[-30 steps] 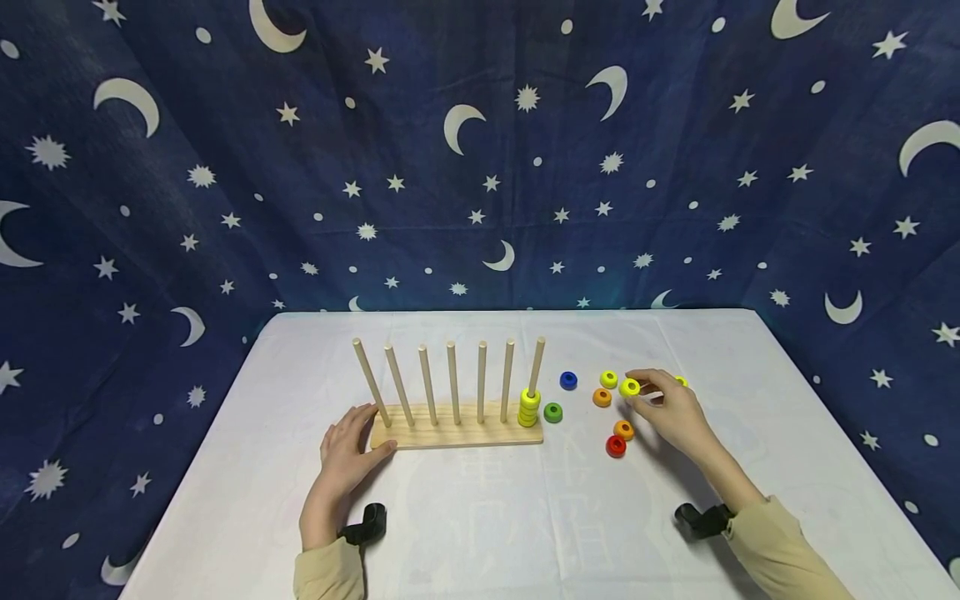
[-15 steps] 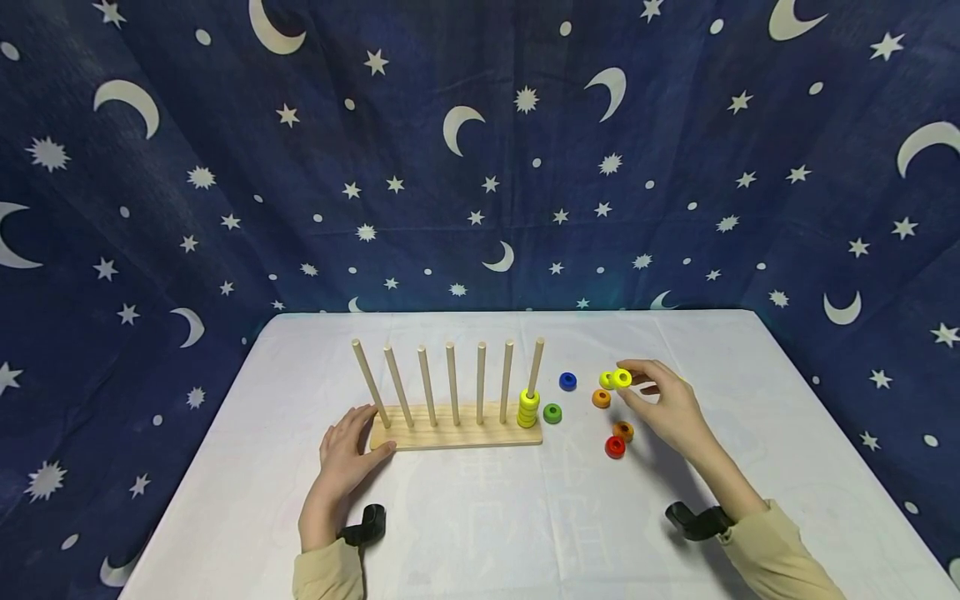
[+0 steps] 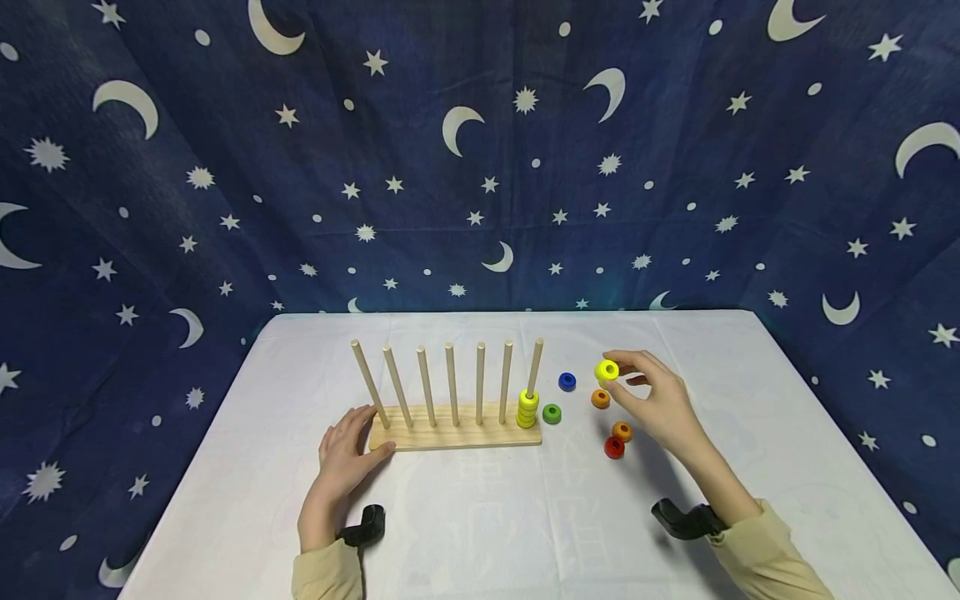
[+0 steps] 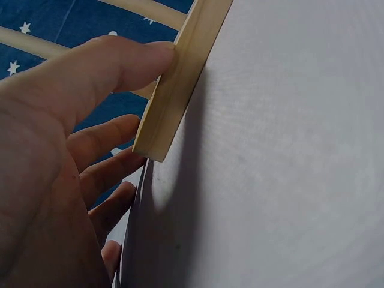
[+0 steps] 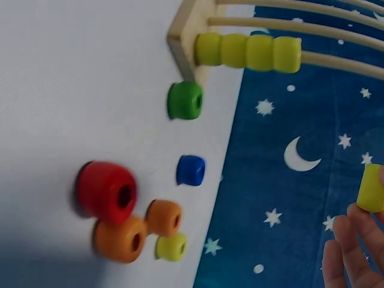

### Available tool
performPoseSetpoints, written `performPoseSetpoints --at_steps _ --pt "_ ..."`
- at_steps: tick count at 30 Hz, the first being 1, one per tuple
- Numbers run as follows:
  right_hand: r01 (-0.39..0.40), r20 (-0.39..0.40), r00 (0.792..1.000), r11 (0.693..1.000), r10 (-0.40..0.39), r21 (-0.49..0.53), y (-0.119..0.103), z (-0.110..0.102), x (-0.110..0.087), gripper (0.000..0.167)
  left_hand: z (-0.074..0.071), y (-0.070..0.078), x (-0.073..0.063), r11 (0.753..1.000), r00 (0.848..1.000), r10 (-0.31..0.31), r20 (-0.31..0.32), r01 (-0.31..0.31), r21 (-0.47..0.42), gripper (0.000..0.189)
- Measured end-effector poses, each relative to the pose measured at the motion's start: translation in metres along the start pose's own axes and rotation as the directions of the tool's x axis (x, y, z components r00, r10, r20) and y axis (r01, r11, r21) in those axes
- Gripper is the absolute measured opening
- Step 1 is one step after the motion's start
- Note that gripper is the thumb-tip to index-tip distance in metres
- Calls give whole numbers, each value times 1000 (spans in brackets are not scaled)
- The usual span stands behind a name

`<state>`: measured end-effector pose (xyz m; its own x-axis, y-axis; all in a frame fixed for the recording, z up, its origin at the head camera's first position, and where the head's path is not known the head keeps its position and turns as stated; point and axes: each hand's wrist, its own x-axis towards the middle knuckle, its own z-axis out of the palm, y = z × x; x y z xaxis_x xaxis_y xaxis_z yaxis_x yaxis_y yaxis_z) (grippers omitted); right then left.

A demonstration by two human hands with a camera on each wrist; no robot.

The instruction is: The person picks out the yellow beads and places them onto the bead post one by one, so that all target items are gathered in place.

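A yellow bead [image 3: 607, 370] is pinched between the thumb and fingertips of the right hand [image 3: 656, 408] and is held up off the table [image 3: 487, 533], right of its middle and toward the far edge. The bead's hole is turned toward the head camera. The bare top of the end peg [image 3: 536, 362] is found leftward of it, toward the table's left edge; the peg's long axis is upright, and the right hand is the nearer of the two. Four yellow beads [image 3: 527, 410] are already threaded at its foot.

Between peg and hand, a green bead [image 3: 552, 414] and a blue bead [image 3: 567, 382] are seen lying. Nearer the hand are placed a loose yellow bead [image 5: 171, 246], two orange beads [image 3: 601, 399] and a red bead [image 3: 614, 448].

The wooden stand [image 3: 465, 437] is set lengthwise along the far edge, its left end gripped by the left hand [image 3: 348, 446].
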<state>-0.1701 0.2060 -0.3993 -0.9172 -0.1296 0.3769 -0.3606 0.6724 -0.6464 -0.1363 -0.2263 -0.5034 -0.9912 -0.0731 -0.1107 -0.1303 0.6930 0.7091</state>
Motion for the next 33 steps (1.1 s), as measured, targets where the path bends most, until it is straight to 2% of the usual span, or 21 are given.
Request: performPoseSetpoints --at_steps 14,24,33 --pt "9 2 1000 999 -9 48 -31 3 6 38 -1 0 -1 1000 1000 3 3 -3 0 74" --pt "93 -39 995 990 -89 106 -50 3 12 38 -1 2 0 1000 1000 11 1 -11 6 74" --pt "120 -40 993 983 -116 140 -65 5 16 40 -2 2 -1 1000 1000 14 -1 -14 4 74"
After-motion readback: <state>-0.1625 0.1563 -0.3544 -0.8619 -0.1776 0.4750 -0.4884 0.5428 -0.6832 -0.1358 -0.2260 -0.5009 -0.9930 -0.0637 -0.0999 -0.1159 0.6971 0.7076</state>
